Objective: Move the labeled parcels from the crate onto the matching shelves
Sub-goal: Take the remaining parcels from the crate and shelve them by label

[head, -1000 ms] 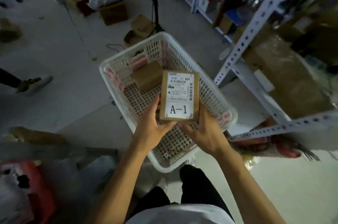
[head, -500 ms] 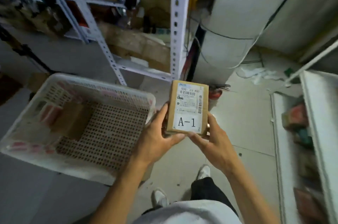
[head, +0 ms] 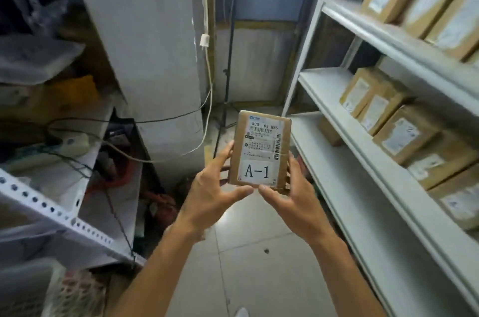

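Both hands grip the parcel (head: pixel 261 149): left hand (head: pixel 212 187) has fingers curled up its left edge and thumb under the bottom edge, right hand (head: pixel 290 195) holds the lower right corner, thumb at the bottom. Parcel is upright in mid-air at centre frame, label facing the camera, reading "A-1". White shelves (head: pixel 368 140) stand just to its right, rows of brown labelled boxes (head: pixel 399 135) on them. Grey pillar (head: pixel 155 57) with cables sits behind left; perforated metal rack (head: pixel 59 215) at far left; tiled floor (head: pixel 259 277) below.
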`<state>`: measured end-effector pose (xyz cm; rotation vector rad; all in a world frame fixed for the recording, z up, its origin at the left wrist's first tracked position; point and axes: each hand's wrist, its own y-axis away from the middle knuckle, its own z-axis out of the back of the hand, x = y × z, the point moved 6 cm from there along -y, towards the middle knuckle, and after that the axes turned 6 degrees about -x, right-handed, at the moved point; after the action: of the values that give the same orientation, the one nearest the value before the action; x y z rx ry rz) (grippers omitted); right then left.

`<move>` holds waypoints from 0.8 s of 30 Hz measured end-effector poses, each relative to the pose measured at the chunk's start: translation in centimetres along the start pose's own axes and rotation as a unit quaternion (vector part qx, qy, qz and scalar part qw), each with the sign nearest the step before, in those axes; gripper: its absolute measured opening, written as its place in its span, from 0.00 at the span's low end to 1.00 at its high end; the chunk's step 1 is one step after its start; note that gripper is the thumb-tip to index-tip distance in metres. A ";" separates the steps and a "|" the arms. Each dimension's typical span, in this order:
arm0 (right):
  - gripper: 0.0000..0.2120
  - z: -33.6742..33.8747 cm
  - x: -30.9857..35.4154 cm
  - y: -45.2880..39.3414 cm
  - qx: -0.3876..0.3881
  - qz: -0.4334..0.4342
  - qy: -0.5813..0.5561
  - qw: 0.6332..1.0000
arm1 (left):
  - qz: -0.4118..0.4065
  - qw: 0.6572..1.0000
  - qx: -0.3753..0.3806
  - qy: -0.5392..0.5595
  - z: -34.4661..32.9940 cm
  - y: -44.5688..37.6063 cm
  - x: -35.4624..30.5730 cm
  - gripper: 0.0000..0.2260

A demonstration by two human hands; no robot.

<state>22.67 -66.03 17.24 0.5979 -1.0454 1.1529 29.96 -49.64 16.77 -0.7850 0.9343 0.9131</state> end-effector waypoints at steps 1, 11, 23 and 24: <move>0.35 1.7 0.2 -1.4 -0.008 0.010 0.012 1.000 | -0.013 1.000 0.002 0.010 -1.0 -1.7 -1.0 0.46; 0.37 13.2 2.7 -13.9 -0.117 0.048 0.050 0.991 | -0.167 0.983 0.047 0.058 -6.0 -18.5 -9.3 0.39; 0.33 17.6 3.9 -30.2 -0.211 0.028 0.090 0.973 | -0.212 0.967 0.094 0.104 -8.2 -38.5 -11.4 0.40; 0.32 17.8 4.0 -31.2 -0.217 0.027 0.094 0.971 | -0.216 0.966 0.096 0.099 -8.2 -39.8 -11.6 0.40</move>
<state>45.78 -89.58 32.14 0.1133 -1.1095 0.9643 59.69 -76.33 30.59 -0.8783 0.9582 0.3613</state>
